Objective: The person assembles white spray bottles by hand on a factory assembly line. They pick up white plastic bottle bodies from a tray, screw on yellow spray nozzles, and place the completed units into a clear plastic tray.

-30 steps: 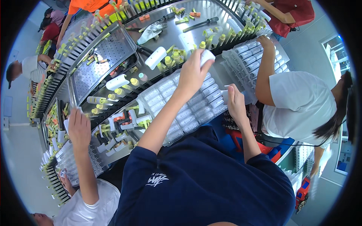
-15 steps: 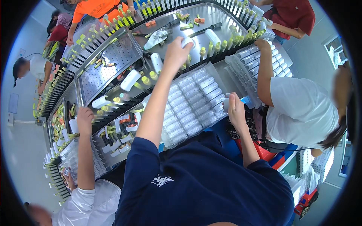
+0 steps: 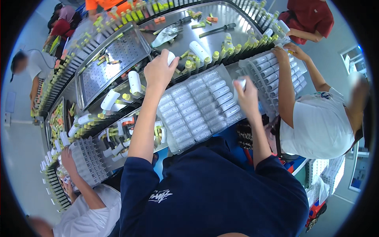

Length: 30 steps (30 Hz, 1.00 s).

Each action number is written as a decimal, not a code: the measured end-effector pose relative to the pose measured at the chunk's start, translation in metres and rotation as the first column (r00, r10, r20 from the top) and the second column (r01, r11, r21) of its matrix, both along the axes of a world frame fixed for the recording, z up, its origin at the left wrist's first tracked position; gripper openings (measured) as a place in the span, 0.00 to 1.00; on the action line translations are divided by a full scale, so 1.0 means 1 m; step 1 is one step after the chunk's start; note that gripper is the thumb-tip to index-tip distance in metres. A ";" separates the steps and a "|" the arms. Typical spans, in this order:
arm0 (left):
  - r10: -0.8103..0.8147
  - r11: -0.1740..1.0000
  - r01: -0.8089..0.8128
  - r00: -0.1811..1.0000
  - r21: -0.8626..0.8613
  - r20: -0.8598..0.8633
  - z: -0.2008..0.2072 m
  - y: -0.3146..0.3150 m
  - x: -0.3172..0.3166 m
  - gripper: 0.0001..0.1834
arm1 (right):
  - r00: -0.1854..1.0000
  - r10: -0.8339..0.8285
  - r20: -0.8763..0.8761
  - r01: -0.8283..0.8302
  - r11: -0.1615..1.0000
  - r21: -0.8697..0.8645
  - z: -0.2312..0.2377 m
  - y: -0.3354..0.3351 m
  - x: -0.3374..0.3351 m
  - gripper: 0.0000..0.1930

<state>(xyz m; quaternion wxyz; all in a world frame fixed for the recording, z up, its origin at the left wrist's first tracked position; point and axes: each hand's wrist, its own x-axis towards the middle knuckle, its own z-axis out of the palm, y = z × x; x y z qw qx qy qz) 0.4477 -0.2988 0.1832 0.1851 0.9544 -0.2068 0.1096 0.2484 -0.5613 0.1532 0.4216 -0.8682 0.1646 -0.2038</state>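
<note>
My left hand (image 3: 158,73) is closed on a white rounded plastic shell (image 3: 171,58) at the near row of yellow-tipped pegs; whether the shell sits on a peg is hidden by my fingers. My right hand (image 3: 247,98), closed too, pinches a small white plastic piece (image 3: 240,83) above the right edge of a clear blister tray (image 3: 225,73). Several white shells (image 3: 226,102) fill that tray's right column, and the other columns look like clear pockets with dotted pieces. Further white shells (image 3: 134,82) stand on the pegs left of my left hand.
Behind the pegs lie a perforated metal tray (image 3: 89,89) and a steel surface with a white glove (image 3: 166,36) and dark tools (image 3: 217,31). Co-workers sit close on both sides; the right one's hands (image 3: 281,53) are over another shell tray (image 3: 272,71). Others work across the line.
The pegs and their shells have shifted left, and my left hand has moved left with its shell. My right hand has risen slightly. The left co-worker's hand has dropped from the pegs to a tray.
</note>
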 end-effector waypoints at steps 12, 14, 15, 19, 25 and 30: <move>0.071 0.964 0.024 0.936 -0.266 0.344 -0.055 0.094 -0.172 0.22 | 0.740 0.670 -0.055 -0.550 0.555 -0.624 0.066 0.000 0.161 0.23; 0.053 0.946 0.015 0.978 -0.323 0.202 -0.071 0.107 -0.215 0.19 | 0.708 0.700 -0.097 -0.638 0.575 -0.512 0.055 0.026 0.170 0.24; 0.058 0.937 -0.007 0.989 -0.348 0.136 -0.076 0.114 -0.235 0.17 | 0.670 0.733 -0.117 -0.661 0.518 -0.543 0.047 0.037 0.178 0.25; 0.044 0.907 -0.190 0.930 -0.377 -0.364 -0.102 0.153 -0.314 0.13 | 0.751 0.657 0.061 -0.411 0.538 -0.736 0.015 0.094 0.171 0.28; 0.084 0.978 -0.206 0.346 0.012 -0.934 -0.305 0.212 -0.385 0.21 | 0.694 0.704 0.151 -0.416 0.564 -0.713 0.008 0.142 0.175 0.28; -0.177 0.968 0.202 0.130 -0.148 -0.976 -0.495 0.184 -0.447 0.21 | 0.728 0.670 -0.142 -0.587 0.504 -0.633 0.009 0.186 0.175 0.24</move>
